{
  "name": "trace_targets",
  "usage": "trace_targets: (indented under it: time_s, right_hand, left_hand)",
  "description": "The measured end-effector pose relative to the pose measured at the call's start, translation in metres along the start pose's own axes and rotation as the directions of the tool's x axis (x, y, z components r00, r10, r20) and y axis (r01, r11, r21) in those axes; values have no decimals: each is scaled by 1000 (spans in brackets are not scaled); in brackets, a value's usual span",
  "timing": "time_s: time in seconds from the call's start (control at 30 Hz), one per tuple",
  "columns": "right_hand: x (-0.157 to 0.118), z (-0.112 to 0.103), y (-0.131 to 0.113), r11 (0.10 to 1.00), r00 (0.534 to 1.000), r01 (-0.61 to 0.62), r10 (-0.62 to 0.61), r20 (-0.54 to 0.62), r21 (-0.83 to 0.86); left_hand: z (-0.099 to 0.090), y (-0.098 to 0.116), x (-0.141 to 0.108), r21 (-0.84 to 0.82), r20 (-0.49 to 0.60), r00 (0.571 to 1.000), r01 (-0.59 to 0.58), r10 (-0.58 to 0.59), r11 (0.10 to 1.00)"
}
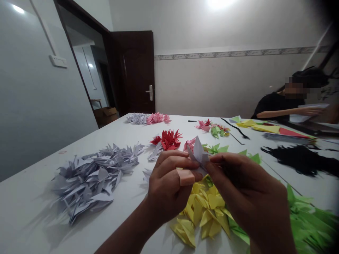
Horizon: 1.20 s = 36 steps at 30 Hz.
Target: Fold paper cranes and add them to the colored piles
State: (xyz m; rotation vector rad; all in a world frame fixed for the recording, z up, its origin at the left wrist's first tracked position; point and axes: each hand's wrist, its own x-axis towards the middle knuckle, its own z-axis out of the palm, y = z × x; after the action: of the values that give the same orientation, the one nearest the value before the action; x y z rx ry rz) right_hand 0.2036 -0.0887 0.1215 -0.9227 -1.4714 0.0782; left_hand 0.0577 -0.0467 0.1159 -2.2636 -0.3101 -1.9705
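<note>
Both my hands hold one white folded paper crane [198, 151] in the middle of the head view, above the table. My left hand [169, 180] pinches its left side, and a bandage [185, 177] wraps one finger. From the right, the thumb and fingers of my right hand [243, 190] grip the crane's other side. The fingers hide its lower part. Under my hands lies a heap of yellow paper cranes [209, 208]. Green paper cranes [307, 218] spread out beside my right wrist. A large pile of white paper cranes [97, 176] lies left of my left hand.
Red cranes [168, 139] lie beyond my hands, with pink cranes [157, 118] farther back. Black strings [302, 160] and coloured paper sheets [278, 129] rest on the right of the white table [127, 220]. Across it, a person in black [275, 106] holds white paper.
</note>
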Motion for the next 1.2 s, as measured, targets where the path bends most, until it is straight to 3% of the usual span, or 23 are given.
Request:
trace_targets:
  time_s: [0.1,0.2,0.27,0.33,0.53,0.73,1.0,1.13,1.2]
  right_hand:
    - [0,0,-1,1000,999,27,-26,-20,3]
    - [0,-1,-2,999,999,39,-39,-34,12]
    - [1,-1,-2,999,999,46,-46,-12,26]
    - [2,-1,-3,997,998,59,-60,29,42]
    - [3,2,0,993,997,59,-63,36,105]
    - [3,5,1,987,995,50,-64,83,155]
    - [2,5,0,980,996,30,-46,81,195]
    - [4,7,2,971,997,-22,5,73,238]
    - [5,7,3,965,997,-60,46,58,255]
  left_hand:
    - [1,1,-5,-85,-64,997,32,-37,996]
    - [1,4,-7,-291,-166,942,236,-292,927]
    - [0,7,-5,-442,-99,889,364,-448,820]
    - [-2,9,-3,-513,12,867,434,-499,741]
    - [-3,4,-4,-494,176,848,515,-499,701]
    - [-3,-1,-7,-328,147,883,469,-446,820]
    - [-1,4,-3,-516,86,878,443,-470,733]
    - [-6,3,3,-411,177,880,473,-441,779]
    - [-7,1,3,-316,226,860,509,-458,801]
